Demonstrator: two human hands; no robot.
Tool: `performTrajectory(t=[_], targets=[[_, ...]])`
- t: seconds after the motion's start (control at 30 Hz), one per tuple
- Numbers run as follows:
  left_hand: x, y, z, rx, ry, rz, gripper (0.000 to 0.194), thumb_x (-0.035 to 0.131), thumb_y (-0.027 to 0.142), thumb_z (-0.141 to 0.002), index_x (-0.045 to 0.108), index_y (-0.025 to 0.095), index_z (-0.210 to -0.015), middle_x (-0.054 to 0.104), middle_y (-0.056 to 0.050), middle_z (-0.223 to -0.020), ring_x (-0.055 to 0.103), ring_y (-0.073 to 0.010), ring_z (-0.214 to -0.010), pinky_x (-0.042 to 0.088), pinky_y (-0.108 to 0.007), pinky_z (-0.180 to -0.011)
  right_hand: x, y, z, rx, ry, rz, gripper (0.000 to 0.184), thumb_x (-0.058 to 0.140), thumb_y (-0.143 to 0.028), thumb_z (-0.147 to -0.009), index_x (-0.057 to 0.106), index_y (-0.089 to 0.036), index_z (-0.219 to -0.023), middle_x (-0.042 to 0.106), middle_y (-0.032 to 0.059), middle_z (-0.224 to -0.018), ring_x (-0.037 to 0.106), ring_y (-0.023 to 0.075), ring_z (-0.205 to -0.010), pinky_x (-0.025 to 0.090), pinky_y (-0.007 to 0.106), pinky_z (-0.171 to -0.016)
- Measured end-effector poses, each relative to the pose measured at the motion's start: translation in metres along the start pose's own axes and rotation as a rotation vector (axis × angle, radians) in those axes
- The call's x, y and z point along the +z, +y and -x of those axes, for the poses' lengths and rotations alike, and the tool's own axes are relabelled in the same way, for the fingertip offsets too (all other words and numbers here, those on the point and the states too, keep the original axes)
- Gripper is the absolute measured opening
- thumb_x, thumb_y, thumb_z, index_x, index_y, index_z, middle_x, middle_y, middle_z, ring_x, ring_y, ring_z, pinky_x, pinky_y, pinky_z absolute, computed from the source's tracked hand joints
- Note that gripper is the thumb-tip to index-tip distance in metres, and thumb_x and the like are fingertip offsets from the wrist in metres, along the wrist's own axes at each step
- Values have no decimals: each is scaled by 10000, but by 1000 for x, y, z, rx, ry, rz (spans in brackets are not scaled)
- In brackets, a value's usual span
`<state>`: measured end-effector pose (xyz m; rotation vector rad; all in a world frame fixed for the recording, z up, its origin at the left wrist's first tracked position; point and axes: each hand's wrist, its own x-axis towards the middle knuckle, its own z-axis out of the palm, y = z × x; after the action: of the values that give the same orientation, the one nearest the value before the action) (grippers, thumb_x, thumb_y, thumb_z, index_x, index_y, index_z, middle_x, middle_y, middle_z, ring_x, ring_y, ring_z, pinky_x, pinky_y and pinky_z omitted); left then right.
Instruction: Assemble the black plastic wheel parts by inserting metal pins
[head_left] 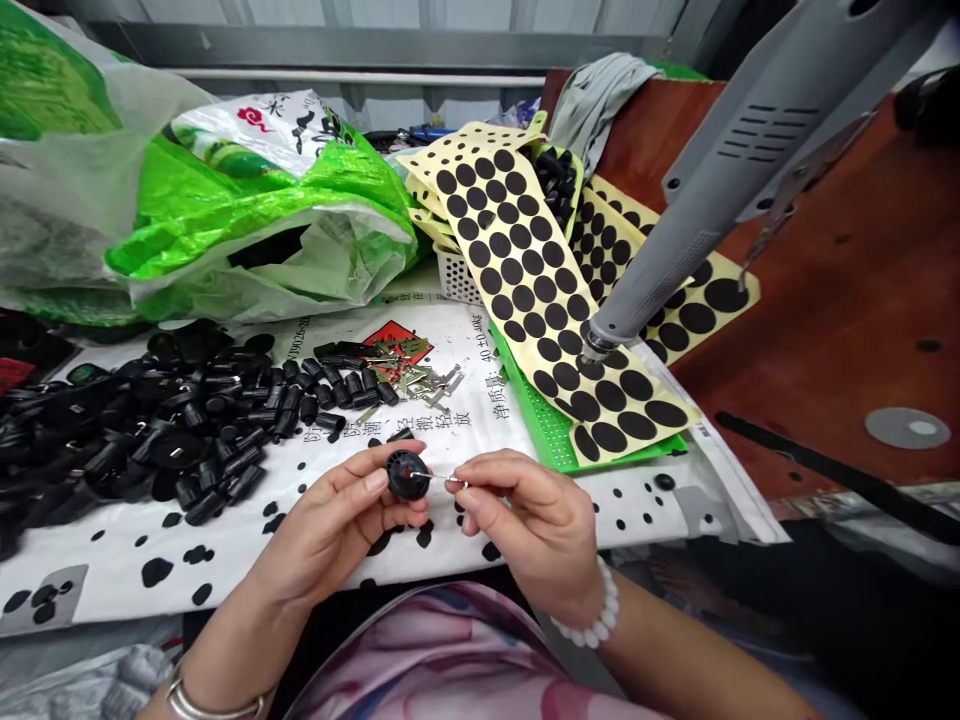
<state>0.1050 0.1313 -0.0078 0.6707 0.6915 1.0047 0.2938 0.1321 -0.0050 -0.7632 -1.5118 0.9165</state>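
Black round plastic knob gripped in left hand, fingers closed around it; thin metal pin pinched by right hand, touching knob's face. Beyond, on printed white sack, heap of black knobs, loose metal clips; farther, black-dot adhesive sheets over green plastic tray.

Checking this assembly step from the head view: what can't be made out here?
In the head view:
- black knob: back hidden by the left hand
- metal pin: too thin to make out; one end hidden by the right hand
- grey tool: cut off by the top edge
- basket: contents hidden by sticker sheets
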Motion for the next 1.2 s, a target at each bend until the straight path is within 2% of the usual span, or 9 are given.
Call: performTrajectory(t=[0.17, 0.27, 0.37, 0.47, 0.57, 0.8, 1.0, 1.1, 1.2], targets=[[-6, -3, 6, 22, -14, -25, 312, 598, 255, -840, 634, 186, -1142, 698, -57, -937, 659, -161, -779, 544, -267, -777, 5, 0, -1, -12, -43, 24, 141, 600, -105, -829, 670, -181, -925, 678, 40, -833, 627, 98, -587, 532, 206, -529], [-8, -4, 9, 25, -2, -75, 311, 611, 272, -834, 641, 203, -1136, 698, -51, -945, 657, -158, -776, 535, -269, -784, 8, -1, -3, -56, -79, 82, 133, 602, -99, -826, 672, -163, -919, 684, 52, -833, 643, 116, -630, 552, 231, -595], [-10, -3, 12, 45, 57, -167, 301, 627, 282, -824, 651, 217, -1117, 696, -41, -934, 651, -152, -770, 523, -258, -777, 10, -4, -5, -101, -96, 145, 126, 613, -92, -812, 673, -157, -901, 689, 55, -799, 653, 140, -698, 549, 253, -647], [-13, -2, 14, 58, 135, -289, 324, 635, 291, -819, 634, 235, -1138, 692, -40, -959, 649, -155, -785, 507, -250, -775, 10, -7, -7, -70, -108, 193, 108, 620, -94, -804, 672, -155, -877, 687, 55, -771, 645, 145, -696, 528, 255, -628], [-15, -1, 15, 80, 160, -389, 362, 674, 290, -786, 627, 240, -1142, 692, -46, -961, 640, -160, -812, 498, -238, -763, 12, -6, -8, -55, -144, 209, 98, 614, -111, -813, 667, -160, -879, 686, 48, -762, 639, 143, -682, 517, 254, -621], [-20, -2, 18, 71, 152, -464, 284, 662, 308, -798, 655, 236, -1073, 696, -38, -914, 619, -138, -786, 483, -199, -705, 19, 1, -10, -134, -220, 183, 125, 569, -72, -838, 663, -124, -901, 673, 85, -820, 631, 157, -769, 523, 269, -698], [-22, -4, 17, 39, 172, -471, 274, 665, 336, -793, 667, 233, -1046, 703, -31, -897, 634, -130, -729, 493, -194, -659, 23, 7, -11, -152, -247, 195, 109, 555, -97, -853, 658, -125, -878, 655, 74, -774, 616, 152, -719, 519, 263, -654], [-17, 0, 19, 36, 138, -524, 255, 648, 357, -802, 686, 226, -1018, 704, -32, -877, 640, -134, -702, 511, -210, -665, 22, 7, -12, -141, -276, 207, 110, 545, -104, -858, 652, -130, -867, 650, 68, -755, 605, 149, -698, 509, 262, -640], [-13, 5, 24, 25, 69, -660, 267, 595, 350, -840, 671, 238, -1071, 701, -31, -851, 647, -149, -724, 520, -228, -690, 21, 7, -12, -107, -302, 212, 102, 550, -101, -853, 650, -123, -854, 650, 70, -752, 601, 148, -696, 500, 257, -644]])
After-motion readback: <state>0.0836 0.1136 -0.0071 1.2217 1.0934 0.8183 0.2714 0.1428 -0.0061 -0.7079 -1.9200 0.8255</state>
